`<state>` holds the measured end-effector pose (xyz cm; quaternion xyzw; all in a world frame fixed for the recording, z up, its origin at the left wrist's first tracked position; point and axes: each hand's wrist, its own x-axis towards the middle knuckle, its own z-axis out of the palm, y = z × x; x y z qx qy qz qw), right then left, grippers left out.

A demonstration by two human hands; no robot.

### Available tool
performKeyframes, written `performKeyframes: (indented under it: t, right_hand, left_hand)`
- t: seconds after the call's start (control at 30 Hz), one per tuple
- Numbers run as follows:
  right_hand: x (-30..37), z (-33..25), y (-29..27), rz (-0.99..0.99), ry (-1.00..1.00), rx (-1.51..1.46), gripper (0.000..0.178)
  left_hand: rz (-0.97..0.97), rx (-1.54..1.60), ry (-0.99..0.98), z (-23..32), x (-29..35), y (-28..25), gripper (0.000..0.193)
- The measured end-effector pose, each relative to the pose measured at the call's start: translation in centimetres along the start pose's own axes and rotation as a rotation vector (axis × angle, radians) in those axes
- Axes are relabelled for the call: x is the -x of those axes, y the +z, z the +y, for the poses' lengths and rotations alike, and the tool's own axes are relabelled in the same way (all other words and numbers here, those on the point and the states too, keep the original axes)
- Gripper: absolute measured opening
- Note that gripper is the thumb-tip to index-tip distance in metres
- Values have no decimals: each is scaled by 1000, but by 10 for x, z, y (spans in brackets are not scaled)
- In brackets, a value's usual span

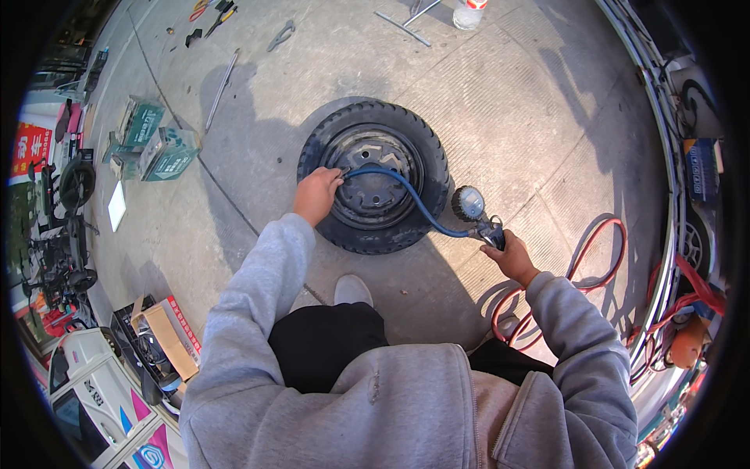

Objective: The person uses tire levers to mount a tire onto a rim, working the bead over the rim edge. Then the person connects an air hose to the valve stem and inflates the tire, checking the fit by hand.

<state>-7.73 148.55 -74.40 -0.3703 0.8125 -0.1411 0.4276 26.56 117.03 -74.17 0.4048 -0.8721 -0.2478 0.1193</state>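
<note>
A black tyre (431, 148) on a dark steel wheel rim lies flat on the concrete in front of me. My left hand (316, 195) is closed on the end of a blue air hose (414, 194), at the left side of the rim; its fingers hide the hose tip and whatever it touches. The hose curves over the wheel to a tyre inflator (491, 230) with a round gauge (469, 202). My right hand (512, 256) grips the inflator's handle, to the right of the tyre and apart from it.
A red hose (612, 223) lies coiled at the right. Green boxes (168, 152) stand left, near a metal bar (222, 90). Pliers (281, 35), a cross wrench (404, 28) and a bottle (469, 14) are beyond the wheel. An open carton (168, 336) sits lower left beside a white vehicle (101, 399).
</note>
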Motion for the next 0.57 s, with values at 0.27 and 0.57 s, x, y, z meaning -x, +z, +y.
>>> performKeyframes:
  t: [0.27, 0.57]
  right_hand:
    - [-2, 4, -3, 54, 36, 40, 55]
    - [-7, 1, -8, 45, 75, 40, 58]
  left_hand:
    - [15, -53, -46, 41, 22, -9, 64]
    - [-379, -274, 381, 85, 77, 22, 94]
